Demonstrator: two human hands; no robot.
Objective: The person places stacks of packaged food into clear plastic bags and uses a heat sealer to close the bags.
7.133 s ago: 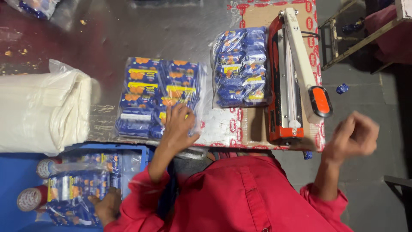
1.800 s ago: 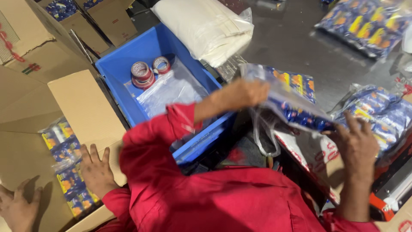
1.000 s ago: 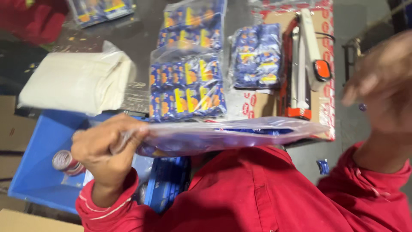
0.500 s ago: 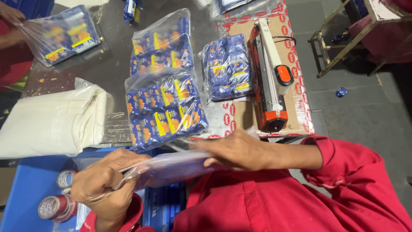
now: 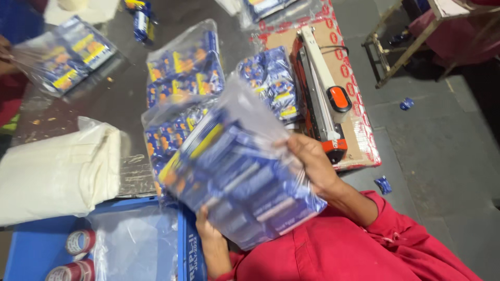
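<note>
Centre of the frame: a clear plastic bag (image 5: 237, 171) packed with small blue-and-yellow packets is held up above the table edge, tilted, and blurred. Right hand (image 5: 311, 165) is clamped on the bag's right edge, fingers wrapped over the film; left hand (image 5: 208, 235) supports it from beneath at lower centre, only partly visible, grip closed as far as can be told. Hands are apart, one at each end of the load. Upper centre: two more filled bags (image 5: 182, 65) lie flat on the grey table (image 5: 104, 104); right of them a red-and-white heat sealer (image 5: 323, 99) sits on cardboard. Left: a folded stack of white bags (image 5: 52, 171); lower left, a blue crate (image 5: 36, 244) with tape rolls (image 5: 78, 242). Judgement: to handle this well, keep the open mouth uppermost, settle the packets flat, and hold the film taut and unwrinkled.
</note>
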